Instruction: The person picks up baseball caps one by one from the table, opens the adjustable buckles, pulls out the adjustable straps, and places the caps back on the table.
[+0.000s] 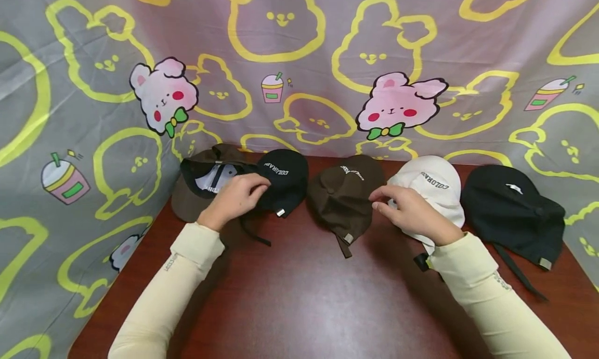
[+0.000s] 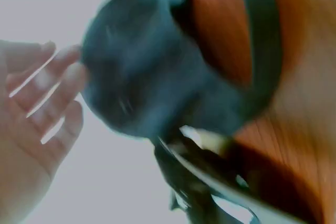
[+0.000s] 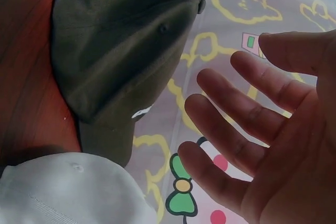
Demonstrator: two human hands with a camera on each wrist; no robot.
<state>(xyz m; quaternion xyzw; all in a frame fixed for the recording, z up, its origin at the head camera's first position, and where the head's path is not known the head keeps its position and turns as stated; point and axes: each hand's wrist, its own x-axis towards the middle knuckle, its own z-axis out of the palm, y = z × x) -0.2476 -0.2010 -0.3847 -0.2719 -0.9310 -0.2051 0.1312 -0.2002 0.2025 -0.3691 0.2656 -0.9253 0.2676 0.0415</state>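
Observation:
Five caps lie in a row along the back of the table. At the far left a brown cap rests upside down, its pale lining showing. My left hand hovers in front of it, next to a black cap with white lettering. The left wrist view is blurred; the hand's fingers are extended beside the black cap. A brown cap sits in the middle. In front of the white cap, my right hand is held with loosely spread fingers, holding nothing.
Another black cap sits at the far right, its strap trailing forward. The reddish-brown table extends toward me. Cartoon-printed cloth hangs behind the caps and along the left side.

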